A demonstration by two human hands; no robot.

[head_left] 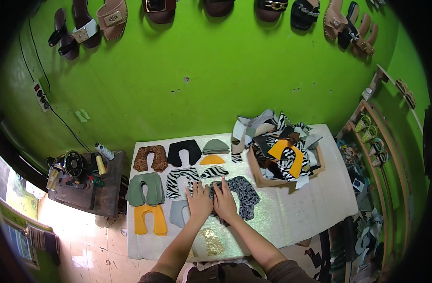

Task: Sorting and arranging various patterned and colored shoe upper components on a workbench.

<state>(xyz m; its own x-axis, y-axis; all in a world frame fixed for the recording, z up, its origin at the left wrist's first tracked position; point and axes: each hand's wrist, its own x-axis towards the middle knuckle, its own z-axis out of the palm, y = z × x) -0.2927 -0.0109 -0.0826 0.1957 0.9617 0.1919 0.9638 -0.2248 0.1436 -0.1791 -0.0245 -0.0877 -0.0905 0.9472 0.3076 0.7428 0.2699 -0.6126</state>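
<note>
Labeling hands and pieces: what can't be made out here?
Head view, all:
Light grey piece: partly hidden by left hand.
Dark patterned piece: left part hidden by right hand.
Gold piece: partly behind left forearm.
Box: lower contents buried under scraps.
Some sandals: cut off by top edge.

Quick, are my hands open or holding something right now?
Left hand: open, outstretched, nothing visibly held.
Right hand: open, outstretched over the dark patterned piece, not visibly gripping it.

From head height, close above, the desk (301, 214) and green wall (201, 106) beyond are viewed downward in fisheye.
</note>
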